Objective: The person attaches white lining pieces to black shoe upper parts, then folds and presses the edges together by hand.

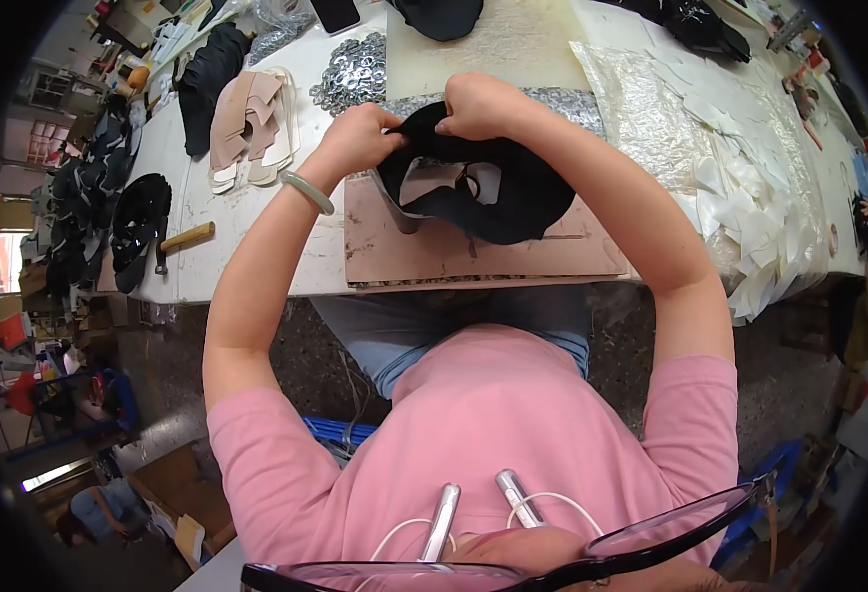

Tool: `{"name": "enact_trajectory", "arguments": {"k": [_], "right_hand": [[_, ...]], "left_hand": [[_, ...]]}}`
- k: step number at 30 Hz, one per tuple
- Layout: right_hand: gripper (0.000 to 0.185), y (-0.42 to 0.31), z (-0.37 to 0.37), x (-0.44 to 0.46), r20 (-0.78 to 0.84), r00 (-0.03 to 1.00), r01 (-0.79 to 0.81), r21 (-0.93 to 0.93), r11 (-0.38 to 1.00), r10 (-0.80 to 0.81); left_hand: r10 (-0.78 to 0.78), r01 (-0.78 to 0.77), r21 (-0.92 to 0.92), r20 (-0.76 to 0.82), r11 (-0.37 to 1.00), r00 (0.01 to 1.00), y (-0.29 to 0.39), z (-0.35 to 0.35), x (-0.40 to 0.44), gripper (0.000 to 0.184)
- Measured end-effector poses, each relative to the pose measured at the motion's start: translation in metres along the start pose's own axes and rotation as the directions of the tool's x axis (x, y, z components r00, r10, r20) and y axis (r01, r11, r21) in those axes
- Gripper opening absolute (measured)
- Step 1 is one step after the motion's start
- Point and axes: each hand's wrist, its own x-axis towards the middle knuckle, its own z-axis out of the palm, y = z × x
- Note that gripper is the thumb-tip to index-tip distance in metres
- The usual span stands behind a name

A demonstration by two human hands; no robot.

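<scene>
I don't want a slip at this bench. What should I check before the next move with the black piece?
1. Left hand gripping the black piece: ok, at its upper left edge.
2. Right hand gripping it: ok, at its top edge.
3. Board beneath the piece: ok.
4. Hammer clear of the hands: ok, lying off to the left.
5. Underside of the piece: cannot tell, hidden from this view.

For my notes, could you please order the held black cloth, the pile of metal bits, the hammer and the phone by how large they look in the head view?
1. Held black cloth
2. Pile of metal bits
3. Hammer and phone: too alike to rank; phone cut off
</scene>
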Motion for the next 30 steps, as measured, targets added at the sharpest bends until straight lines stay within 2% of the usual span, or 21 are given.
{"name": "enact_trajectory", "arguments": {"k": [3, 6, 9, 12, 15, 18, 21, 23, 25, 30], "right_hand": [[0.032, 0.010, 0.003, 0.002, -0.093, 0.996, 0.004, 0.003, 1.000, -0.003], [0.032, 0.013, 0.007, 0.003, -0.137, 0.991, 0.006, -0.052, 0.999, -0.013], [0.033, 0.011, 0.006, 0.002, -0.146, 0.989, -0.019, -0.067, 0.998, 0.009], [0.040, 0.001, 0.000, -0.005, -0.099, 0.995, -0.030, -0.084, 0.996, 0.022], [0.042, -0.005, 0.004, -0.009, -0.123, 0.992, -0.009, -0.119, 0.993, -0.006], [0.044, 0.003, 0.006, -0.010, -0.106, 0.993, 0.034, -0.099, 0.994, -0.044], [0.048, 0.021, -0.004, -0.008, -0.003, 0.998, 0.056, -0.031, 0.998, -0.056], [0.050, 0.028, -0.004, -0.004, 0.027, 0.999, 0.034, 0.033, 0.999, -0.035], [0.049, 0.027, -0.009, -0.003, 0.060, 0.998, -0.003, 0.012, 1.000, 0.002], [0.047, 0.023, -0.011, 0.006, 0.061, 0.996, -0.066, -0.030, 0.997, 0.068]], "left_hand": [[0.103, -0.098, -0.191, 0.018, 0.977, 0.995, -0.002, 0.005, 0.002, 0.039], [0.146, -0.113, -0.297, 0.092, 0.948, 0.985, 0.007, 0.004, 0.001, 0.044], [0.201, -0.162, -0.371, 0.069, 0.914, 0.977, 0.003, 0.008, 0.003, 0.038], [0.071, 0.006, -0.398, 0.179, 0.918, 0.981, 0.003, 0.007, 0.004, 0.023], [-0.075, 0.088, -0.205, 0.072, 0.975, 0.995, 0.037, -0.003, -0.007, 0.019], [-0.066, 0.067, -0.168, 0.010, 0.984, 0.998, 0.020, 0.010, 0.001, 0.026], [-0.034, 0.026, -0.270, -0.022, 0.962, 0.999, -0.001, 0.021, 0.005, 0.023], [-0.050, 0.050, -0.404, 0.011, 0.913, 0.999, -0.005, 0.026, 0.007, 0.022], [-0.068, 0.112, -0.474, 0.109, 0.873, 0.992, 0.004, 0.021, 0.004, 0.020], [-0.048, 0.164, -0.647, 0.193, 0.745, 0.980, 0.015, 0.014, -0.003, 0.026]]}}
